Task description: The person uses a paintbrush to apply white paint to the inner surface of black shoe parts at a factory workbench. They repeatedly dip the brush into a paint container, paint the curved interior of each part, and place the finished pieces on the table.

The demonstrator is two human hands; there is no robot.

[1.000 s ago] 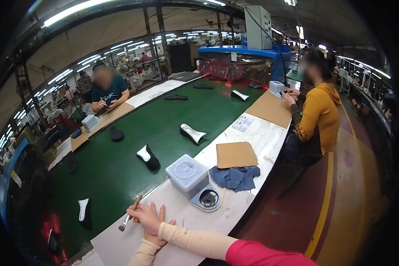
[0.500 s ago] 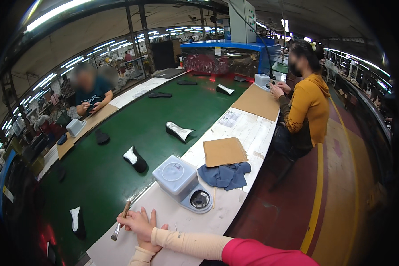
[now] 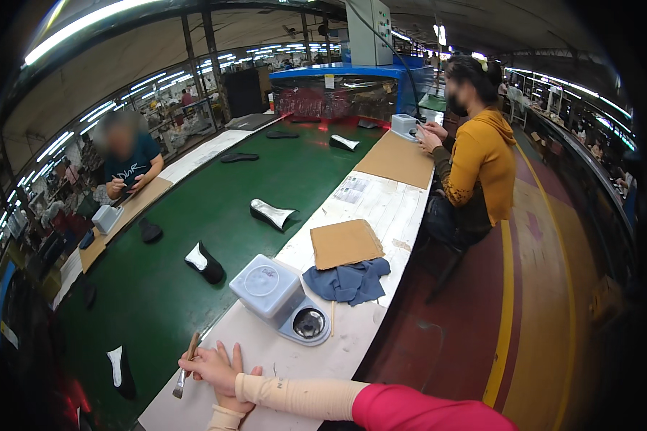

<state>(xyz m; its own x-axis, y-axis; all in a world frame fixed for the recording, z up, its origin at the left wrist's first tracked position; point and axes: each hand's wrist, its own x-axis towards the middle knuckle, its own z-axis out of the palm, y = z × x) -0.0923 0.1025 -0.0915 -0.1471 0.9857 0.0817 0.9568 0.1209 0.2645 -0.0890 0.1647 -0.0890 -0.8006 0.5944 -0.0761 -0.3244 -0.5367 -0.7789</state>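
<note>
My right hand [image 3: 210, 368] crosses over my left at the near end of the white worktop [image 3: 280, 370]. Its fingers grip a flat brush [image 3: 193, 348] with a wooden handle pointing up and the bristle end pointing down. Beneath it, my left hand [image 3: 238, 358] lies partly covered, its visible fingers stretched out and a thumb showing at the side. Just beyond the hands stands a translucent plastic dispenser [image 3: 266, 287] with a small round cup [image 3: 309, 323] of dark, shiny content. A thin wooden stick [image 3: 332, 318] lies beside the cup.
A green conveyor belt [image 3: 165, 287] carries black-and-silver shoe pieces [image 3: 205, 263] and dark insoles [image 3: 149, 230]. A blue-grey cloth [image 3: 347, 281] and a cardboard sheet [image 3: 346, 244] lie beyond the dispenser. One co-worker [image 3: 482, 161] sits at right, another [image 3: 131, 161] across the belt.
The whole view has shifted, so most things sit a little farther left in the picture. My hands stay crossed, with the brush still in the right one.
</note>
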